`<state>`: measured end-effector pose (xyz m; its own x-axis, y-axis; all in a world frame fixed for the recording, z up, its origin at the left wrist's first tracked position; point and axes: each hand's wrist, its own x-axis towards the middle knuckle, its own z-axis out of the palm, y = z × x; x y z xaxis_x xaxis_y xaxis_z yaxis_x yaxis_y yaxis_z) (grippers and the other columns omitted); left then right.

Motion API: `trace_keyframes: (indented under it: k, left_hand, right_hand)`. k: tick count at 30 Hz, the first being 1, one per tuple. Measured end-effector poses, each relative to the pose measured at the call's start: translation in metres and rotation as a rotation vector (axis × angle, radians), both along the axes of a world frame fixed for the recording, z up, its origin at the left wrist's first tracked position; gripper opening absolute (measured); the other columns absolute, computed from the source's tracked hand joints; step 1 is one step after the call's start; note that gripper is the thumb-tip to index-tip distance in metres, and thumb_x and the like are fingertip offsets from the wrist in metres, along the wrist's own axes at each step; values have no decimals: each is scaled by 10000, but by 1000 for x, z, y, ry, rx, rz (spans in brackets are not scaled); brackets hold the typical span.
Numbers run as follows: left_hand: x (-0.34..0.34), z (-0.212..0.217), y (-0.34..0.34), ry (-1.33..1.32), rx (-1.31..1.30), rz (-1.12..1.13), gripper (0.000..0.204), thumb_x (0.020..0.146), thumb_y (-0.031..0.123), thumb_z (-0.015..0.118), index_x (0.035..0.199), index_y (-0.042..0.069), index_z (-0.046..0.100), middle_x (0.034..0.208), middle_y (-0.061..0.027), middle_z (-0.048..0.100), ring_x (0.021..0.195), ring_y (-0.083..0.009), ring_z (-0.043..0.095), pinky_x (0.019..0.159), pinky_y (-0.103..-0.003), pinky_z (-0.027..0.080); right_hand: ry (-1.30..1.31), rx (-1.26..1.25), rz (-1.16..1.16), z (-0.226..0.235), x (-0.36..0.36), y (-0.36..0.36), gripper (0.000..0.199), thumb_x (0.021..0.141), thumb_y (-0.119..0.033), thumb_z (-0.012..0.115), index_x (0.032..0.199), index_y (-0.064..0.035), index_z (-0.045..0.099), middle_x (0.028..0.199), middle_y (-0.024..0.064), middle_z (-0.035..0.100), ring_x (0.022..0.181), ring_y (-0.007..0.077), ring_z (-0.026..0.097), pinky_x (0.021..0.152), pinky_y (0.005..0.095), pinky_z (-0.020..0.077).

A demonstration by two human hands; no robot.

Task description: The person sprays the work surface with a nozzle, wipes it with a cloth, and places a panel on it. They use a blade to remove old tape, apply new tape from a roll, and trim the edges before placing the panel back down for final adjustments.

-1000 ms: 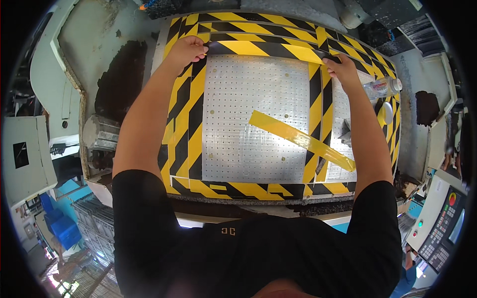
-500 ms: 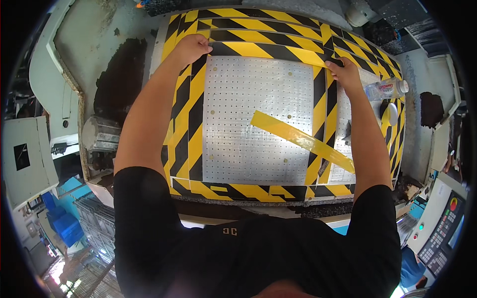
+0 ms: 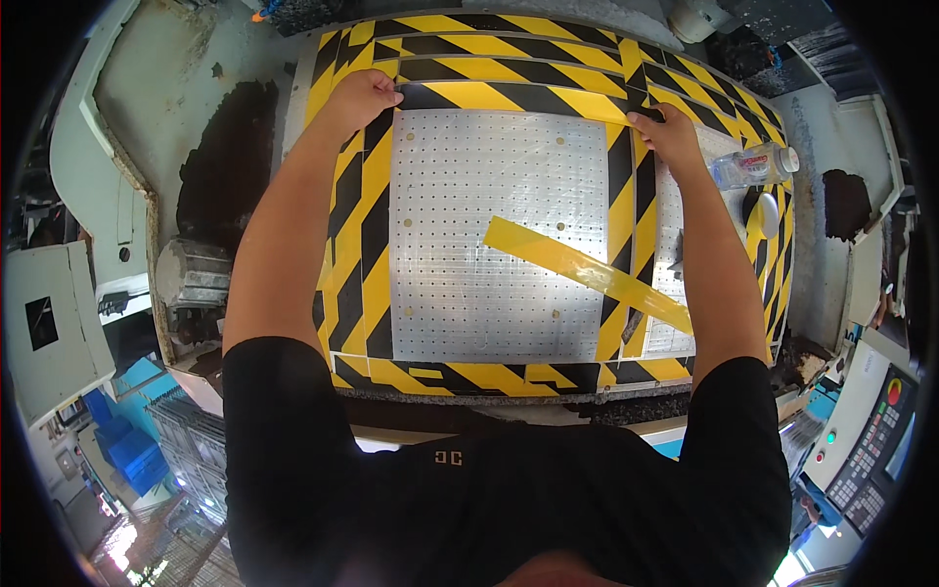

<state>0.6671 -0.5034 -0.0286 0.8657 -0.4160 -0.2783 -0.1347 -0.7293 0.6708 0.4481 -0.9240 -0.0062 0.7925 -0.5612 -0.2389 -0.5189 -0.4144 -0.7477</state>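
A strip of black-and-yellow striped tape (image 3: 509, 96) stretches sideways along the far edge of a perforated metal plate (image 3: 499, 176). At its left end my left hand (image 3: 364, 101) pinches the strip between thumb and fingertips. My right hand (image 3: 669, 135) grips the right end, where a dark bit of tape shows by the fingers. Similar striped tape lines the border all round the plate. A loose, glossy yellow strip (image 3: 587, 272) lies slantwise across the plate, its near right end beside my right forearm.
Right of my right hand, a clear bottle with a white cap (image 3: 753, 166) lies on its side, with a round white object (image 3: 768, 215) nearer me. A metal cylinder (image 3: 196, 272) is left of the table. A machine control panel (image 3: 871, 450) stands at the lower right.
The whole view has shifted slightly, so the table appears a little further left. Both hands still hold the ends of the striped tape; the loose yellow strip lies as before.
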Motion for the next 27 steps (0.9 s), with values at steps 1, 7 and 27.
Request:
trace_keyframes:
  k: [1,7,27]
  left_hand:
    - [0,1,0,-5,-16,-13,202,874,171,768,996,25,699,902,-57,677,841,-169,611,787,-311,491]
    - [-6,6,-3,-54,52,-22,195,866,179,766,955,20,695,879,-81,670,820,-191,602,761,-330,478]
    - [-6,4,-4,-48,88,-17,196,881,170,722,1011,25,700,1001,-128,708,941,-246,655,847,-333,491]
  right_hand:
    - [1,-3,-4,-2,0,-2,545,825,-279,845,1198,64,646,751,61,660,626,102,584,594,234,487]
    - [-16,-7,9,-4,2,0,686,806,-252,859,1304,126,575,736,66,653,615,108,594,564,241,480]
    - [26,-150,25,-21,4,-8,595,772,-332,839,1218,25,676,766,61,683,661,138,635,646,269,510]
